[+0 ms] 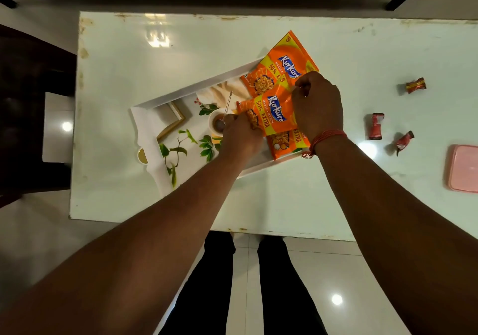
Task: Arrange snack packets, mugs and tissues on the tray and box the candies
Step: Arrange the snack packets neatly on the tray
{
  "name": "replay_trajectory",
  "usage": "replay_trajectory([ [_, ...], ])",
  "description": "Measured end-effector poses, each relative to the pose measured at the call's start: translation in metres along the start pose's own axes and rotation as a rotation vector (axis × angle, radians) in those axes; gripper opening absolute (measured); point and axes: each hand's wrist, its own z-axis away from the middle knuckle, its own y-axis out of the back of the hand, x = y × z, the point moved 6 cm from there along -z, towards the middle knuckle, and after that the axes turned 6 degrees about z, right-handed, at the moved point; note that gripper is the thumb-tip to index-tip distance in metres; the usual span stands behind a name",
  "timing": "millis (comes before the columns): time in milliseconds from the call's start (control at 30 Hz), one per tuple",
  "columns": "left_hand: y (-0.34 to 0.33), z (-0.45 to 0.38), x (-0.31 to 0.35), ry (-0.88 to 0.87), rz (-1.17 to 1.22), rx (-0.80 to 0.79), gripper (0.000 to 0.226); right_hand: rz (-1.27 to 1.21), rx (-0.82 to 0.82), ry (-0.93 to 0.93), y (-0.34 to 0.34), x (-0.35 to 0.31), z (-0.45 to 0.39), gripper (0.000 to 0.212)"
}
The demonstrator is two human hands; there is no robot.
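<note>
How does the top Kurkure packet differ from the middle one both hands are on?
The top packet is untouched and hangs past the tray's far rim; the middle packet lies inside the tray, gripped by the left hand and right hand. The middle one overlaps the top one's lower edge. Both are orange Kurkure packets, lying flat.

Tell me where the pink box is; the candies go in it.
The pink box sits at the table's right edge, partly out of view, just right of the nearest red candy.

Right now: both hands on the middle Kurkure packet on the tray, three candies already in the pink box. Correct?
Not quite. The head view shows the three candies loose on the table, outside the pink box. Both hands do hold the middle Kurkure packet on the tray.
</note>
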Motion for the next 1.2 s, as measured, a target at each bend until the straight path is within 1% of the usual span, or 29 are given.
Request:
replay_trajectory([
  [67, 0.002, 0.003, -0.003, -0.012, 0.033, 0.041, 0.026, -0.017, 0.068, 0.031, 0.008, 0.005, -0.003, 0.024],
  [100, 0.002, 0.005, -0.004, -0.022, 0.037, 0.061, 0.030, -0.009, 0.104, 0.046, 0.012, 0.008, -0.007, 0.026],
  [167, 0.003, 0.008, -0.005, -0.058, 0.025, 0.089, 0.048, 0.037, 0.124, 0.056, 0.017, 0.012, -0.026, 0.033],
  [200, 0.002, 0.009, -0.006, -0.078, 0.006, 0.093, 0.058, 0.054, 0.093, 0.047, 0.017, 0.013, -0.038, 0.038],
  [267, -0.001, 0.009, -0.007, -0.102, -0.071, 0.085, 0.074, 0.058, -0.018, 0.023, 0.013, 0.013, -0.063, 0.044],
  [333, -0.004, 0.007, -0.010, -0.096, -0.146, 0.068, 0.083, 0.088, -0.116, 0.018, 0.008, 0.013, -0.079, 0.038],
  [367, -0.005, 0.007, -0.011, -0.095, -0.164, 0.066, 0.085, 0.113, -0.133, 0.019, 0.006, 0.014, -0.083, 0.033],
  [433, -0.005, 0.006, -0.010, -0.105, -0.173, 0.082, 0.084, 0.138, -0.118, 0.000, 0.007, 0.021, -0.083, 0.025],
  [533, -0.004, 0.004, -0.008, -0.120, -0.193, 0.110, 0.081, 0.128, -0.091, -0.036, 0.008, 0.034, -0.076, 0.022],
  [700, -0.004, 0.005, -0.006, -0.152, -0.215, 0.129, 0.080, 0.129, -0.130, -0.064, 0.005, 0.048, -0.073, 0.026],
  [800, -0.002, 0.005, -0.009, -0.146, -0.244, 0.138, 0.079, 0.059, -0.099, -0.092, 0.010, 0.049, -0.067, 0.035],
  [867, 0.003, 0.007, -0.008, -0.158, -0.268, 0.155, 0.078, 0.091, -0.048, -0.049, 0.017, 0.043, -0.060, 0.040],
  [967, 0.017, 0.014, -0.009, -0.172, -0.302, 0.200, 0.078, 0.186, 0.011, 0.083, 0.024, 0.019, -0.040, 0.043],
  [1067, 0.040, 0.020, -0.010, -0.225, -0.452, 0.237, 0.079, 0.319, 0.065, 0.249, 0.021, -0.016, -0.015, 0.046],
  [1133, 0.059, 0.021, -0.013, -0.272, -0.536, 0.246, 0.077, 0.390, 0.053, 0.350, 0.007, -0.042, 0.001, 0.050],
  [1200, 0.083, 0.022, -0.022, -0.293, -0.605, 0.242, 0.076, 0.448, -0.021, 0.409, -0.015, -0.068, 0.015, 0.056],
])
